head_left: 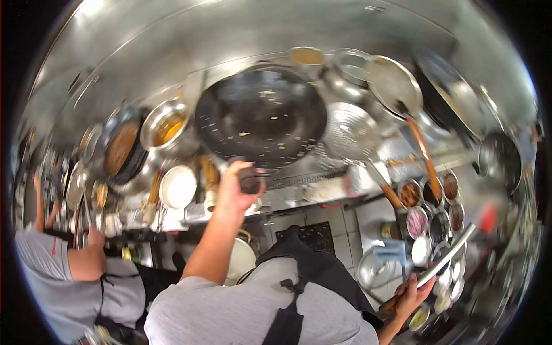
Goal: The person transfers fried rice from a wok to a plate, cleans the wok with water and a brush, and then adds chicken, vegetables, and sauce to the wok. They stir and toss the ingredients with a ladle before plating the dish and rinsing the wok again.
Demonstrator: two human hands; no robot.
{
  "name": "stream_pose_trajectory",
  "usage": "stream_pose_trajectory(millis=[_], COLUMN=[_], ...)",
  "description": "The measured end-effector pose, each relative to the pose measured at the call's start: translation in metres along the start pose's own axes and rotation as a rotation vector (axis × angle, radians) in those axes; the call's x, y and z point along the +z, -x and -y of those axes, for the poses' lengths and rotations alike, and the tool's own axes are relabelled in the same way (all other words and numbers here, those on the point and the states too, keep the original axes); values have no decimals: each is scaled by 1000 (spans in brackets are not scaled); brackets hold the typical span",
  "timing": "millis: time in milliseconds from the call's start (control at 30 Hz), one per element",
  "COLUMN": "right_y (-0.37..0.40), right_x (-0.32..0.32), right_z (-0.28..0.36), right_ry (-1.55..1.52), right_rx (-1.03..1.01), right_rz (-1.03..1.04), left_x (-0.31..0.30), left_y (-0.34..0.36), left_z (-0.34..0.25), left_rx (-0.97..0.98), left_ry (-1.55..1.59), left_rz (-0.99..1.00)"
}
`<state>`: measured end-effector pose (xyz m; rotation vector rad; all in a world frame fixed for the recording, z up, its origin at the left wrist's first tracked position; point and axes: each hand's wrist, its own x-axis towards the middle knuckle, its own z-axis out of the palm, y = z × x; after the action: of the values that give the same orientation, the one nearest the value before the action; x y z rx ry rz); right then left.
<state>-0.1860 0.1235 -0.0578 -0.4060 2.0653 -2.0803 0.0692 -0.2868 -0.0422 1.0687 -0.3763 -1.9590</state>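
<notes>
My left hand (238,187) is wrapped round the dark handle of a big black wok (259,123) on the range in front of me. Small pale bits are scattered over the wok's inner surface. Out to the right, my right hand (411,296) grips a long ladle (448,259) with a metal shaft. The ladle's head is smeared by motion near a red patch, above the seasoning containers (417,221).
A perforated strainer (352,131) and a wooden-handled strainer (397,86) rest right of the wok. Left are a bowl of yellow liquid (165,129), a white-filled container (178,187) and a dark pan (122,146). A co-worker (86,276) stands at left.
</notes>
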Motion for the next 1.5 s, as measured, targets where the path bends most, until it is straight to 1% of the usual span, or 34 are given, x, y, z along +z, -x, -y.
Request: stream_pose_trajectory(millis=[33,100,133,167,200,233,300,367,400,433,467,500,533,567,600,633,667,700,733,767,800,833,900,967,1000,1033,1100,1200,1267,1300,1333,1367,1433,1500], right_y=[-22,-57,-76,-76,-94,-90,-89,-92,-102,-114,-125,-131,-146,-163,-188,-217,-236,-257,-280,-307,-327,-344,-377,-408,-419,-419,-409,-436,-450,-454,-448,-443,-420,-406], right_x=[32,113,137,176,187,216,246,259,262,271,279,293,304,315,327,339,352,368,386,405,422,439,470,499,507,514,532,567,588,592,593,585,550,503], right_z=[14,23,-2,-2,-51,-65,-94,-102,-102,-99,-96,-61,-48,-32,-28,-23,-4,7,22,20,21,19,-7,-57,-69,-68,-60,-36,-24,-22,-40,-61,-84,-87], right_ry=[7,78,111,96,235,289,415,296,296,279,260,227,176,70,21,31,7,-46,9,52,104,147,259,543,683,640,541,-65,-501,-737,-358,-121,322,166], right_rx=[-20,-108,-33,95,44,116,-174,99,78,61,44,163,222,333,262,176,255,218,183,98,75,53,-86,-457,-636,-438,-55,609,1062,1280,870,520,-178,-45], right_rz=[85,335,532,615,704,752,941,982,1012,1031,1049,1057,1040,1054,1093,1121,1105,1079,1081,1116,1083,1063,1031,917,843,899,1003,1201,1242,1225,1203,1119,869,826], left_x=[-7,-12,-5,-1,-1,1,0,15,6,12,13,14,10,6,12,17,23,21,22,21,3,-8,6,-1,-14,-25,-24,-30,-28,-27,-23,-21,-22,-33], left_y=[-7,-25,-31,-35,-40,-52,-71,-79,-103,-100,-108,-115,-120,-124,-123,-119,-108,-106,-88,-73,-60,-42,11,39,49,57,74,84,87,87,89,93,96,98], left_z=[2,5,6,12,17,14,16,18,27,22,20,25,29,30,29,31,31,45,44,51,62,74,90,116,133,148,167,195,206,207,208,209,207,204], left_rx=[-30,-79,-70,-76,-102,-127,-143,-58,-57,-88,-52,-13,-12,-21,-43,-14,-11,212,204,242,208,209,245,277,279,283,269,245,234,227,237,241,272,299], left_ry=[50,142,207,265,271,280,287,307,305,255,269,281,286,284,267,255,204,232,177,192,241,272,258,289,308,327,337,372,337,313,303,285,253,229], left_rz=[0,46,17,-18,-21,-9,46,3,33,-11,-12,-7,0,18,52,28,-43,-35,-84,-177,-177,-123,-267,-184,-237,-288,-357,-418,-459,-474,-497,-512,-526,-502])
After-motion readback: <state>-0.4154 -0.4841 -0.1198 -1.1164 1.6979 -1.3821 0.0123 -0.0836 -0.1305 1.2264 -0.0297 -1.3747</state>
